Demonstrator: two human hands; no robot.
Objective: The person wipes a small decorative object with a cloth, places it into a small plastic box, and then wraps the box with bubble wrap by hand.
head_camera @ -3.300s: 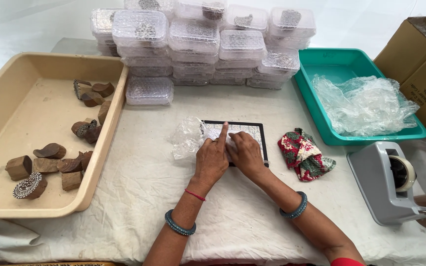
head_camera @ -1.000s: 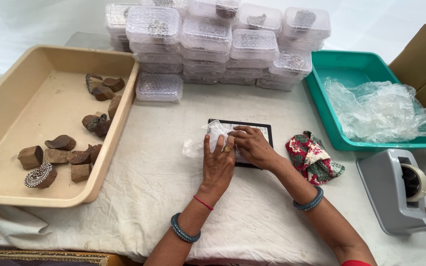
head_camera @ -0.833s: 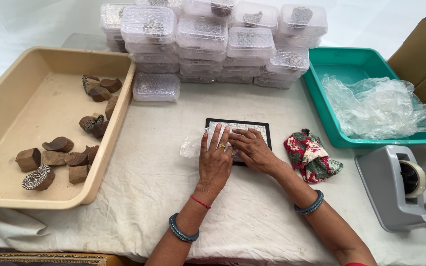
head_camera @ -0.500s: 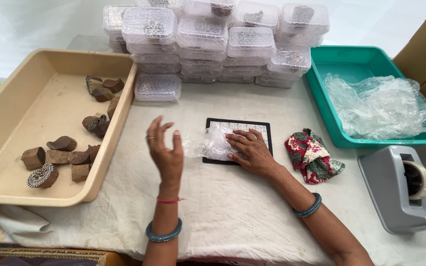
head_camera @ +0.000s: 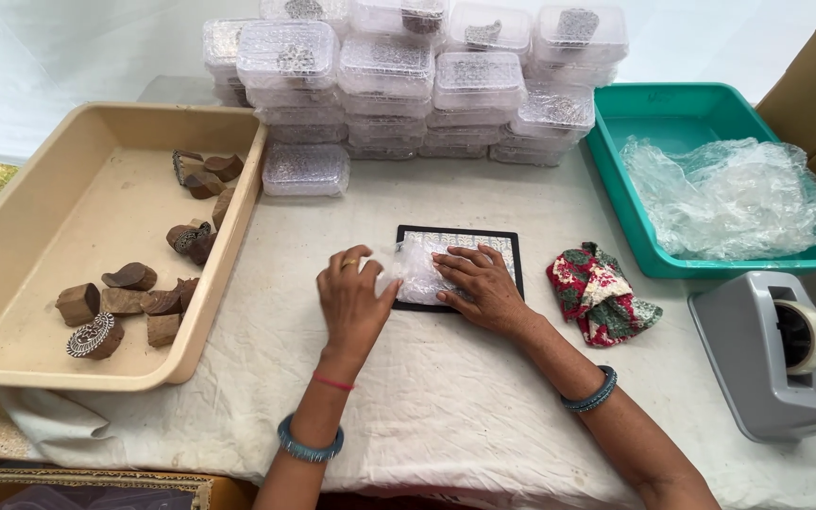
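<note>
- Two hands work at the middle of a table covered with a white cloth (head_camera: 446, 406).
- Right hand (head_camera: 480, 288): laid flat, fingers spread and extended, pressing a bubble-wrap bundle (head_camera: 417, 269) down onto a black-framed pad (head_camera: 507, 247). It clamps the bundle by pressure from above; it does not close around it.
- Left hand (head_camera: 351, 300): fingers bent and loosely open, thumb tip touching the left edge of the bundle. It grips nothing.
- Bundle position: on the left half of the pad, overhanging its left edge, between the left thumb and the right fingertips, which cover its right side.
- Handling, as a judgement: the wrap looks light, soft and springy, and its film is probably slippery. It is likely to unfold unless held flat. Whatever it encloses cannot be seen.
- Best hold, as a judgement: take the loose left flap between thumb and forefinger and keep the right palm on top.
- Nearby: a tan tray (head_camera: 40, 198) of brown wooden blocks (head_camera: 129, 293) to the left, stacked clear plastic boxes (head_camera: 408, 76) behind, a green tray (head_camera: 616, 179) with clear plastic film (head_camera: 729, 194), a patterned rag (head_camera: 600, 293), and a grey tape dispenser (head_camera: 767, 359) to the right.
</note>
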